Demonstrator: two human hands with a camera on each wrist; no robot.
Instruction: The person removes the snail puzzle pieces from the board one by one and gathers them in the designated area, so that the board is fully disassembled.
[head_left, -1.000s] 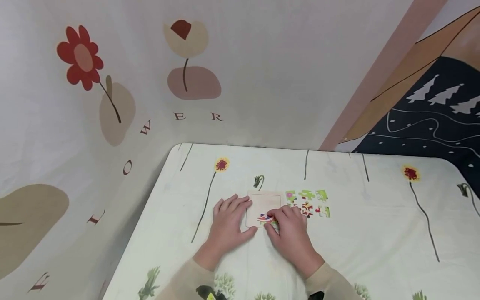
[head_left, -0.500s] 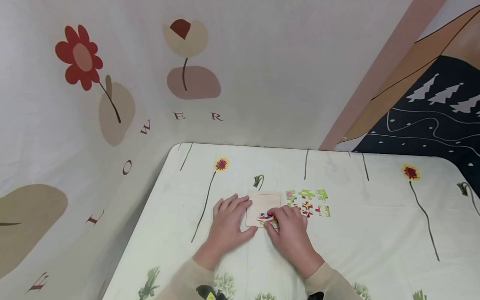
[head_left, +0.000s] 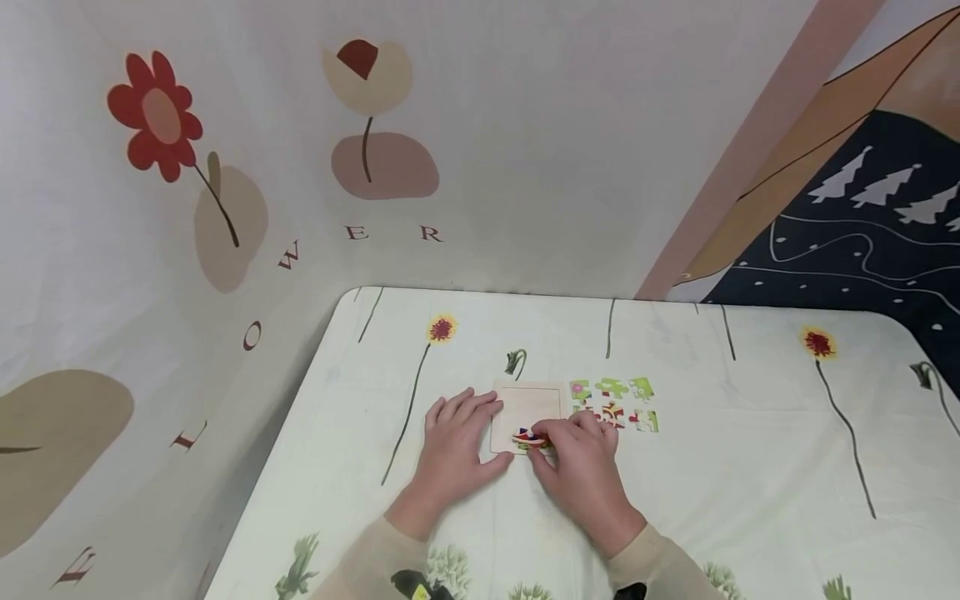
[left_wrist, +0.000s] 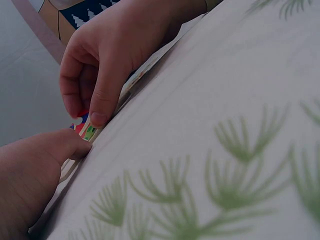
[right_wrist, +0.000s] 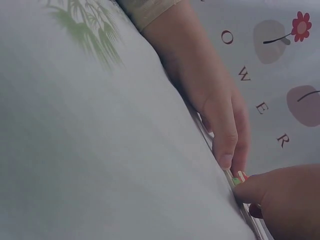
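Note:
A square, pale wooden puzzle tray (head_left: 528, 404) lies on the cloth in the head view. My left hand (head_left: 456, 446) rests along its left side, fingers extended over the edge and thumb by the lower left corner. Between thumb and fingertips, my right hand (head_left: 581, 454) pinches a red, white and blue jigsaw piece (head_left: 522, 437) over the tray's lower part. Green printing (left_wrist: 90, 132) shows low beside that piece in the left wrist view. The right fingers hide much of the piece and the tray's lower right corner.
Several loose jigsaw pieces (head_left: 612, 388) in green and red lie in rows just right of the tray, some partly behind the right hand. The table (head_left: 735, 467) wears a white cloth with printed flowers. Hanging fabric (head_left: 525, 183) stands behind and at the left.
The pinched jigsaw piece has tipped slightly and covers more of the green printing below it. My right fingers have shifted a little with it. The left hand stays on the tray's edge.

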